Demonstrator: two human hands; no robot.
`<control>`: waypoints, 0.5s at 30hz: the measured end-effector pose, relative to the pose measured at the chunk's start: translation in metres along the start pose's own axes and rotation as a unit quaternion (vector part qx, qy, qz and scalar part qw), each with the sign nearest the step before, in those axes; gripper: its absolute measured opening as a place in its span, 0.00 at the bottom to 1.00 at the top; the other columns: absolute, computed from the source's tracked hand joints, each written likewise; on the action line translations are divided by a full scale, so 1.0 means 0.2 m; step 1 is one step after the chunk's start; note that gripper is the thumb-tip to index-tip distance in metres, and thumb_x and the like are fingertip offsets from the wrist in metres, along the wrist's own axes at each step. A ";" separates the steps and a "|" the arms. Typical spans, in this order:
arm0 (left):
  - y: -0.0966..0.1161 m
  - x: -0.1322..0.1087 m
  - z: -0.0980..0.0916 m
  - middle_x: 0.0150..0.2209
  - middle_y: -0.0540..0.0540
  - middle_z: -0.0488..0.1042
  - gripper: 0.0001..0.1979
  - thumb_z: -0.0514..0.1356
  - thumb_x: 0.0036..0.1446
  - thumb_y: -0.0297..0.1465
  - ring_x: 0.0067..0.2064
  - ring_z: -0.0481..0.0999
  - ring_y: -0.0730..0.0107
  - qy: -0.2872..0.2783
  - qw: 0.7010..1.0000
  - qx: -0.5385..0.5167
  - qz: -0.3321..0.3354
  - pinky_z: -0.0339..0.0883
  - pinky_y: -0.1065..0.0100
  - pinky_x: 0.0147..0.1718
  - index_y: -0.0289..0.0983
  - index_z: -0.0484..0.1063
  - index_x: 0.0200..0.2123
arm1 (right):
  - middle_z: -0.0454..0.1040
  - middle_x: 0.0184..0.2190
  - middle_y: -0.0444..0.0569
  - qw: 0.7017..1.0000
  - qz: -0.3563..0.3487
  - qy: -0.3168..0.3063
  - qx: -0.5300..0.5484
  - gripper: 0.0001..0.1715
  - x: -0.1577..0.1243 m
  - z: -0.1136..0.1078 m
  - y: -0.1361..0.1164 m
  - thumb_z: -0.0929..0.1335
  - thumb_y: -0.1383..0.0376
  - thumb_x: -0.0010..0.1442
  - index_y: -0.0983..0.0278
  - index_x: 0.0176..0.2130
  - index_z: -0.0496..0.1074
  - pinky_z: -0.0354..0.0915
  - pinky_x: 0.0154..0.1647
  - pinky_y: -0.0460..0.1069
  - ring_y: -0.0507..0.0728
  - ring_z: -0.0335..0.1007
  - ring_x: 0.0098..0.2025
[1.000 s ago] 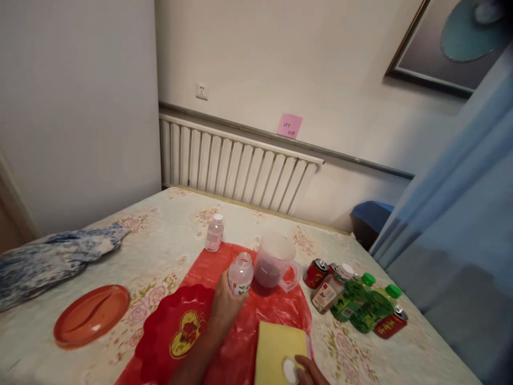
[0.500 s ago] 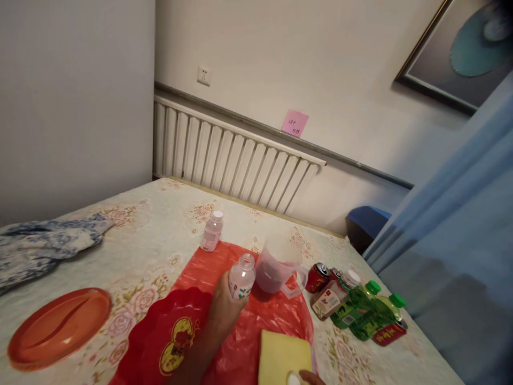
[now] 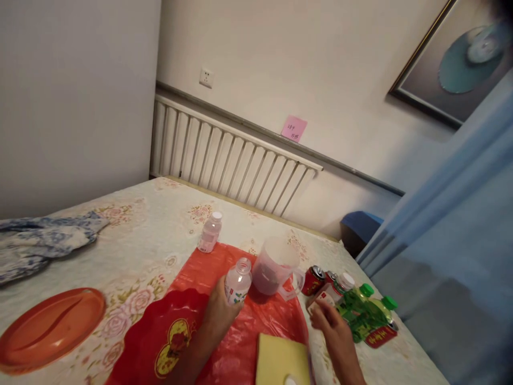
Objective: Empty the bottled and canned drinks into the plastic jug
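Observation:
My left hand is wrapped round a clear plastic bottle with an uncapped mouth, held upright over the red plastic sheet. Just right of that bottle stands a translucent measuring jug holding some liquid, its handle towards the right. My right hand hovers beside the sheet, fingers loosely bent and apart, nothing visible in them. It partly covers a labelled bottle lying behind it. Below, a white cap rests on a folded yellow cloth.
A capped bottle stands at the sheet's far left corner. A scalloped red tray and an orange lid lie at left. Red cans and green bottles crowd the right. Blue-white fabric lies far left.
My right hand has left the white cap on the yellow cloth and moved up and right towards the labelled bottle. My left hand keeps its hold on the clear bottle.

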State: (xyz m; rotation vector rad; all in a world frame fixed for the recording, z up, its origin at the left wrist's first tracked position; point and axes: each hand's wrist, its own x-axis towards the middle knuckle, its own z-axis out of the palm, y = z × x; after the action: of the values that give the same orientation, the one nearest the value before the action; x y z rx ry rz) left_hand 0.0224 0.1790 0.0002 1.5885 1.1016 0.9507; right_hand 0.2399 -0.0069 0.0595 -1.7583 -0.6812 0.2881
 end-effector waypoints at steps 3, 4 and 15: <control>-0.01 0.00 0.00 0.47 0.41 0.73 0.32 0.64 0.42 0.23 0.49 0.74 0.58 0.001 1.000 -0.001 0.011 0.68 0.64 0.46 0.36 0.60 0.52 | 0.78 0.42 0.53 0.998 -0.011 0.009 0.055 0.36 0.16 0.09 -0.09 0.73 0.44 0.45 0.65 0.46 0.73 0.70 0.41 0.51 0.61 0.75 0.41; -0.02 0.00 0.00 0.47 0.41 0.73 0.32 0.64 0.41 0.23 0.49 0.74 0.58 0.003 1.000 -0.001 0.015 0.68 0.64 0.46 0.36 0.61 0.52 | 0.78 0.42 0.53 0.998 -0.008 -0.001 0.070 0.36 0.19 0.12 -0.10 0.73 0.43 0.45 0.65 0.46 0.73 0.70 0.42 0.51 0.61 0.75 0.41; -0.05 0.00 0.01 0.43 0.43 0.72 0.28 0.63 0.40 0.23 0.45 0.73 0.61 0.012 0.999 0.001 0.034 0.66 0.66 0.43 0.36 0.63 0.48 | 0.58 0.14 0.36 0.969 0.000 -0.108 0.220 0.23 0.29 0.39 -0.13 0.67 0.48 0.52 0.60 0.19 0.58 0.59 0.23 0.47 0.49 0.54 0.17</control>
State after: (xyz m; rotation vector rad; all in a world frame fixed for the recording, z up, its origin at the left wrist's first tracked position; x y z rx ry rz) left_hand 0.0230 0.1801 -0.0100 1.6289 1.0713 1.0157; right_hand 0.2383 0.0935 0.0704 -1.3122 -0.7095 0.5906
